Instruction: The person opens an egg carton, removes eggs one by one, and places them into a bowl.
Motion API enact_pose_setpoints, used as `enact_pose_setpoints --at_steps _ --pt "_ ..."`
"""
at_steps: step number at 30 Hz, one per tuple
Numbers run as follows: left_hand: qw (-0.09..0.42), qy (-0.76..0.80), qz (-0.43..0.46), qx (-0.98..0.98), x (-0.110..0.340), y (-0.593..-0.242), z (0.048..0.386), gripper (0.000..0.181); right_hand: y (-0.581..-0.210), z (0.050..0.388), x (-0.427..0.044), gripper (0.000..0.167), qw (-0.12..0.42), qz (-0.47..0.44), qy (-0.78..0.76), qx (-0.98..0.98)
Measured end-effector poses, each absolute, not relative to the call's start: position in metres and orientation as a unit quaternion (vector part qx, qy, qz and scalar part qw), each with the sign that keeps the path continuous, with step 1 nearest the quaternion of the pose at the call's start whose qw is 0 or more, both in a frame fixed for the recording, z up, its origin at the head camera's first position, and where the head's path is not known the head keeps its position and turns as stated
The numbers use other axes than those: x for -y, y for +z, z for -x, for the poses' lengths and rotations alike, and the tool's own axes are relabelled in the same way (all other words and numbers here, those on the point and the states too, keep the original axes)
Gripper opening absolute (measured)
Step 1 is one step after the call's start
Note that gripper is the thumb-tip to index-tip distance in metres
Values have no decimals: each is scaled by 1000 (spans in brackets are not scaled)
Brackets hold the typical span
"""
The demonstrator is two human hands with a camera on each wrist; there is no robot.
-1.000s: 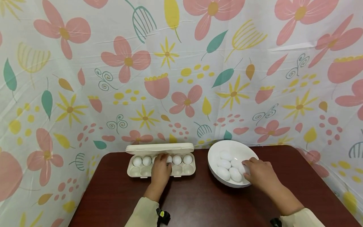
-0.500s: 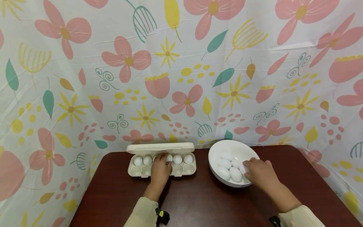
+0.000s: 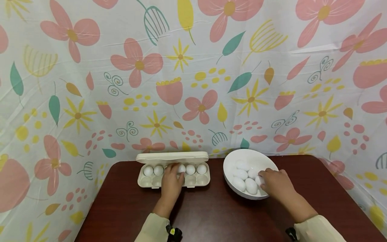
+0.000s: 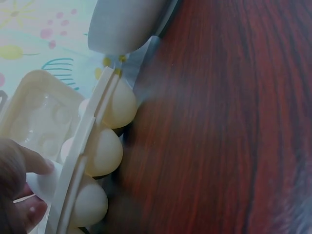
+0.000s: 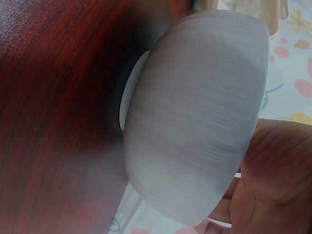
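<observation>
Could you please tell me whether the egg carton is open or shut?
The egg carton is open: its lid stands raised at the back, exposing a row of white eggs and the front cups.

1. The egg box point(image 3: 201, 180) looks like thin, smooth plastic, with shiny spots inside its lid point(image 4: 46, 107).
2. The eggs point(image 3: 201, 169) look smooth and dull.
3. The bowl point(image 5: 200, 112) looks smooth, with a soft shine; plastic or china, hard to tell.
4. The table point(image 3: 223, 215) looks like wood, streaky and shiny.
5. The wall cover point(image 3: 193, 121) looks like thin, creased cloth or plastic.
6. The sleeves point(image 3: 152, 229) look like dull cloth.
</observation>
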State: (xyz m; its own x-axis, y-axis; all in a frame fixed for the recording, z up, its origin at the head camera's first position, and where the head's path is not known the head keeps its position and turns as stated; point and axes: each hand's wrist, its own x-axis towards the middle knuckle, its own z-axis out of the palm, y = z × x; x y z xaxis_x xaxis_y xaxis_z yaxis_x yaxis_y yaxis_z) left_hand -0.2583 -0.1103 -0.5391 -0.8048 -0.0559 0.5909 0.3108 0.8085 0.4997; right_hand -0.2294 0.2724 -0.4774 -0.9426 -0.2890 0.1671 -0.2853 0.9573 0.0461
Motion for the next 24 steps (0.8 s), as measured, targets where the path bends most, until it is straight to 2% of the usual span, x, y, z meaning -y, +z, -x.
enact_pose_setpoints --at_steps 14,24 --pt "317 -362 43 875 107 -538 248 39 -478 236 -270 26 57 -142 1 988" --pt "313 -377 26 871 109 -535 247 38 -479 240 -268 27 24 -124 0 992"
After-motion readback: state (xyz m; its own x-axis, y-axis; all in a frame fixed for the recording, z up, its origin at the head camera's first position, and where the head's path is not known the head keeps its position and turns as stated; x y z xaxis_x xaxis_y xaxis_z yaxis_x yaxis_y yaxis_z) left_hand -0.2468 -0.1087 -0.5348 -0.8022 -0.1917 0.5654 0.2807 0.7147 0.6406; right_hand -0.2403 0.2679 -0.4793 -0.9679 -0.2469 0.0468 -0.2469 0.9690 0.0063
